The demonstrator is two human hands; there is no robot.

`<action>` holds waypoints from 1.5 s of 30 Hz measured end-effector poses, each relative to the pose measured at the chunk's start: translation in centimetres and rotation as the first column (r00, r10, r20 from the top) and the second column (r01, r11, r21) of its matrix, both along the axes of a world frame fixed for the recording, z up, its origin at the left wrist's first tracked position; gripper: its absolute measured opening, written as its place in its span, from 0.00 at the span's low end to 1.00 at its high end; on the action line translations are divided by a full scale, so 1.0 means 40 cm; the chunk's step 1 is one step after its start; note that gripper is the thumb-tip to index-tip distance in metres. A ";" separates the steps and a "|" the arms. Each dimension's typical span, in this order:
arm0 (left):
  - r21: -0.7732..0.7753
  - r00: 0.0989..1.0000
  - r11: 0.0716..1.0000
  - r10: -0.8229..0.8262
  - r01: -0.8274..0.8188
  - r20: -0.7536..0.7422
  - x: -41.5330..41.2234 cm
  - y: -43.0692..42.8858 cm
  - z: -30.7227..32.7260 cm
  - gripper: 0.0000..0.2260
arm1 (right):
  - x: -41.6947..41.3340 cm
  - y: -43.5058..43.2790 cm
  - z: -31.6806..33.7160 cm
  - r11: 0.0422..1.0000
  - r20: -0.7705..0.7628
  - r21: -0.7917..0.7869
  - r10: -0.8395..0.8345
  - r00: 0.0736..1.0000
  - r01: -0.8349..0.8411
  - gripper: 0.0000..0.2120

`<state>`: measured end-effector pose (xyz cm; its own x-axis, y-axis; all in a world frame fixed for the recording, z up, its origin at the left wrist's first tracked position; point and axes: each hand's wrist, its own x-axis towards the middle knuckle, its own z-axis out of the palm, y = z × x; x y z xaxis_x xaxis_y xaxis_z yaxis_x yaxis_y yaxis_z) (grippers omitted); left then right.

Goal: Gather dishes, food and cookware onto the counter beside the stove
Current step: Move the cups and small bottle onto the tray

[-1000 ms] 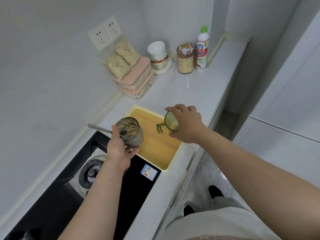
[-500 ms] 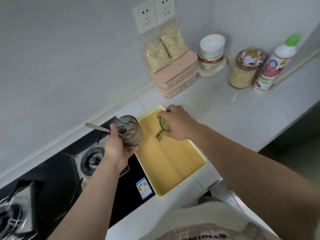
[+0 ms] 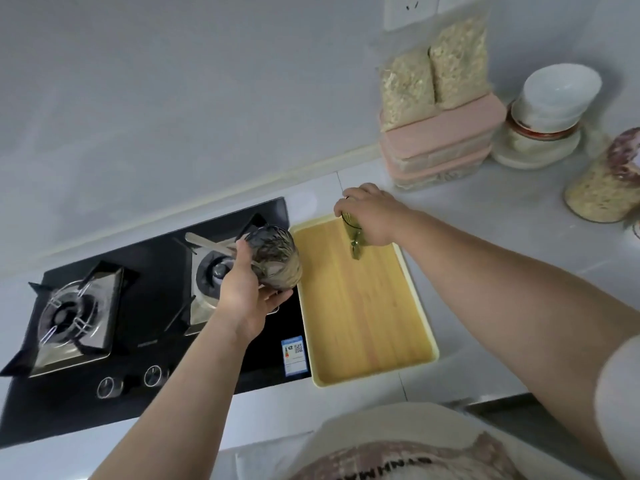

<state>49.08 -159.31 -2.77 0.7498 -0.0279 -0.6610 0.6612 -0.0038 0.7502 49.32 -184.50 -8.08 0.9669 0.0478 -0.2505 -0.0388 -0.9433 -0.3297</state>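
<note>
Right now the white table [image 3: 519,258] is running along the wall, carrying the black stove [image 3: 145,317] on the left and a yellow-rimmed wooden tray [image 3: 363,323] lying just beside it. Against the wall, stacked pink-lidded boxes [image 3: 440,143] are sitting under two bags of oats [image 3: 457,60]. The left grip [image 3: 247,296] is wrapping round a smoky ribbed glass [image 3: 277,261], cradling it, tilted, from below and the side. It is holding the glass above the stove's right burner and near the tray's left rim. A pale flat handle [image 3: 207,243] is poking out leftward past the thumb, and whether it is sitting inside the glass I cannot tell. The right grip [image 3: 370,216] is clasping a small green glass cup [image 3: 353,239] from above at the tray's far end, its little handle pointing toward the person. Whether its base is touching the wood is not showing. Both pieces are looking light, rigid, smooth and breakable, so I am judging that holding round the body, as now, is suiting them better than pinching a rim, and that setting them down is calling for gentleness
</note>
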 end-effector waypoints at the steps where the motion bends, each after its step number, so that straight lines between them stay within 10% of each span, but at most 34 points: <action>1: 0.003 1.000 1.000 0.006 -0.006 -0.002 -0.003 0.002 0.000 0.23 | 0.005 -0.004 0.000 1.000 -0.003 -0.019 0.022 1.000 -0.022 0.33; 7: -0.011 0.999 0.999 0.041 -0.042 -0.024 -0.007 -0.008 0.001 0.22 | -0.053 -0.009 0.003 0.965 0.241 0.088 -0.260 0.935 0.245 0.44; 11: -0.016 0.999 1.000 0.021 -0.022 -0.030 -0.010 -0.024 0.002 0.20 | -0.122 0.067 -0.069 0.521 0.266 0.656 -0.836 0.480 0.545 0.28; 16: 0.007 0.999 1.000 -0.018 0.018 -0.028 -0.012 -0.048 0.002 0.20 | -0.127 0.105 -0.121 0.599 0.029 0.417 -0.761 0.648 0.684 0.47; 22: 0.017 0.998 0.999 -0.040 0.041 -0.041 -0.007 -0.068 0.000 0.20 | -0.116 0.017 -0.104 0.541 0.013 0.267 -0.829 0.558 0.797 0.32; 30: 0.036 0.997 0.998 -0.054 0.056 -0.055 -0.002 -0.080 -0.013 0.21 | -0.071 -0.040 -0.106 0.412 -0.089 0.519 -0.845 0.527 0.749 0.12; 45: 0.039 0.988 0.987 -0.153 0.154 -0.025 -0.004 -0.134 -0.036 0.20 | -0.046 -0.095 -0.116 0.419 -0.094 0.610 -0.805 0.586 0.673 0.19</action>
